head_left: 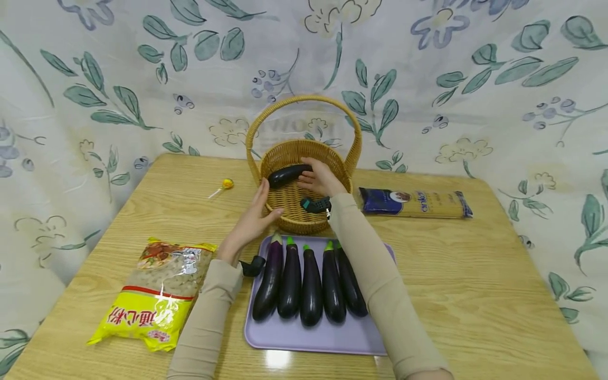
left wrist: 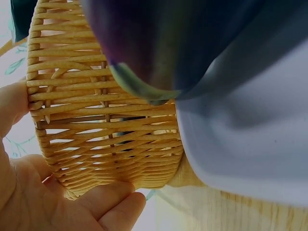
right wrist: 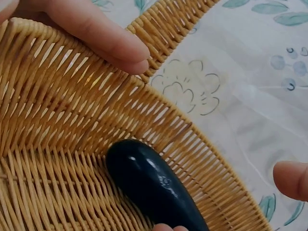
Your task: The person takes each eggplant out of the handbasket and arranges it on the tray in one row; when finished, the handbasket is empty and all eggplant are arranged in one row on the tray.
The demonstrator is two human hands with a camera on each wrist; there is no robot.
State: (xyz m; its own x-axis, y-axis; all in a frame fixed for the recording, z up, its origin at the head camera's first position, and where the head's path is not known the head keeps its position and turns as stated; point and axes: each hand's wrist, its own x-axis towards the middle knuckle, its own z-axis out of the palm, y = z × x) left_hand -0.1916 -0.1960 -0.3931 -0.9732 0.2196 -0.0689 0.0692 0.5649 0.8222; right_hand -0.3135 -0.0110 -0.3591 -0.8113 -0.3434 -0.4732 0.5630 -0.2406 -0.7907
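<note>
A round wicker basket [head_left: 290,208] with an arched handle stands at the back of the table. One dark eggplant [head_left: 285,175] lies inside it against the back left wall. My left hand [head_left: 254,219] rests on the basket's left side, thumb spread from the fingers; the left wrist view shows that hand [left wrist: 62,207] along the outer weave. Over the basket, my right hand [head_left: 323,179] has its fingers spread at the eggplant's right end. In the right wrist view fingertips [right wrist: 168,227] overlap the eggplant [right wrist: 149,178], while another finger [right wrist: 291,180] stands apart from it.
In front of the basket, a lilac tray [head_left: 313,340] bears several eggplants [head_left: 311,295] side by side. A yellow pasta bag [head_left: 154,295] lies at left, a lollipop [head_left: 227,183] behind it. A spaghetti pack [head_left: 415,203] lies right of the basket.
</note>
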